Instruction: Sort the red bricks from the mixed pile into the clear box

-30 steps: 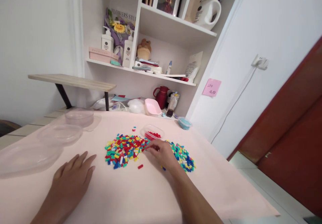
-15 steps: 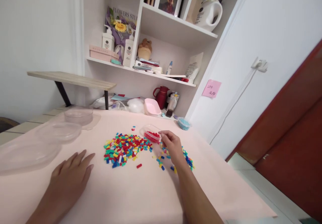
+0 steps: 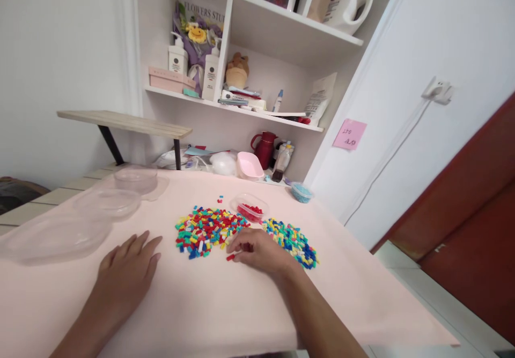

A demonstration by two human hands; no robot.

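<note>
A heap of small coloured bricks [image 3: 207, 230] lies in the middle of the pink table [image 3: 209, 304], with a second heap [image 3: 293, 240] to its right. Behind them stands a small clear tub [image 3: 250, 209] with red bricks in it. My right hand [image 3: 259, 250] rests on the table between the heaps, its fingertips pinched on a loose red brick [image 3: 230, 257]. My left hand [image 3: 129, 267] lies flat on the table to the left of the bricks, fingers spread, holding nothing.
Three clear plastic bowls [image 3: 108, 203] stand at the table's left. A small tub of blue bricks [image 3: 301, 191] sits at the far right corner. Behind the table are a pink dish [image 3: 249, 166], a red jug [image 3: 264, 148] and cluttered white shelves [image 3: 241, 108].
My right hand went from the bricks up to the tub of red bricks, then came back down left onto a loose red brick. The left hand stayed put. The camera tilted slightly.
</note>
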